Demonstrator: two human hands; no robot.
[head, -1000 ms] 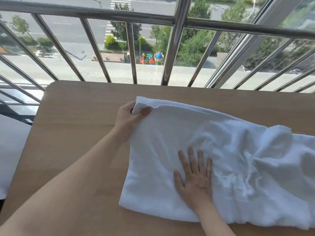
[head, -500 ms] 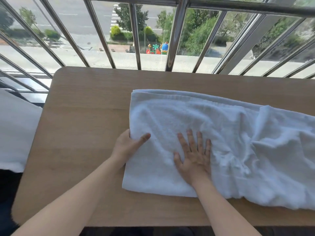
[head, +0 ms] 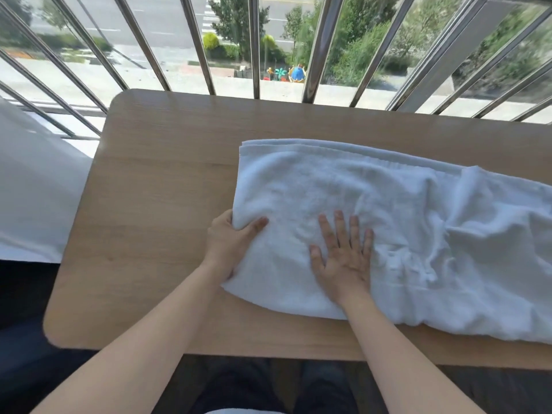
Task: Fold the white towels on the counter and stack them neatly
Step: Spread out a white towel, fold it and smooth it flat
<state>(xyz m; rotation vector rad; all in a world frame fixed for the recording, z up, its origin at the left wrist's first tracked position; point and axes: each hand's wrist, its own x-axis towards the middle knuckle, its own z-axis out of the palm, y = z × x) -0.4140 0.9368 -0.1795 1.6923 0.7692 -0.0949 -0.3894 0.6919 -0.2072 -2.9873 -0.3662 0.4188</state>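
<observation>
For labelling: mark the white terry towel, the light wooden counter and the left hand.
white terry towel (head: 343, 186): head view, its flat left part.
light wooden counter (head: 167, 180): head view, bare top.
left hand (head: 228, 246): head view, back of hand.

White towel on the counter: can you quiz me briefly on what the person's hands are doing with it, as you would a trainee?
1. True or false: the right hand lies flat, fingers spread, on the white towel.
2. The left hand grips the towel's: A) left edge, B) far right end, C) nothing at all.
3. Fill in: beyond the far edge of the counter stand metal ____.
Key: 1 true; 2 A; 3 bars.
</observation>
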